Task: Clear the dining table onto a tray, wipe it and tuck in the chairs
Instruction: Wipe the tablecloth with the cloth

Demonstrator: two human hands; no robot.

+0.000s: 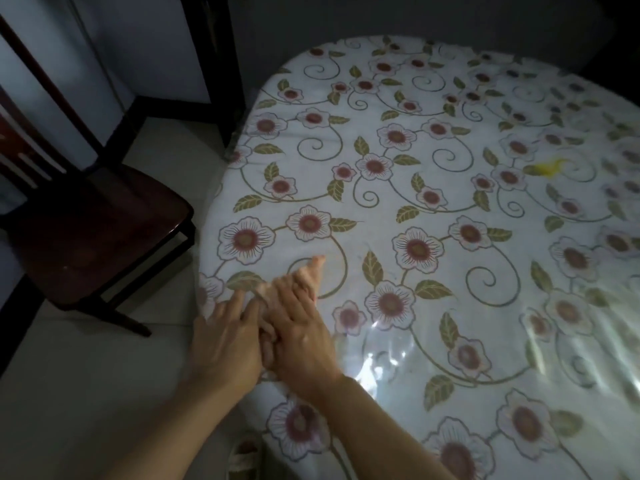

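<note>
Table point(433, 209) edge under both hands: left hand point(225, 344), right hand point(301, 334) overlapping.

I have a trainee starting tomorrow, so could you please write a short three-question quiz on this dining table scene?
1. True or false: the chair is tucked under the table.
2. Multiple choice: the yellow smear lies A) beside the hands, B) on the far right part of the floral cover, C) on the chair seat.
3. Short answer: where are the left hand and right hand, and do they touch each other?

Key
1. False: it stands pulled out on the floor, apart from the table.
2. B.
3. At the table's near left edge, overlapping each other; blur hides whether they hold anything.
</note>
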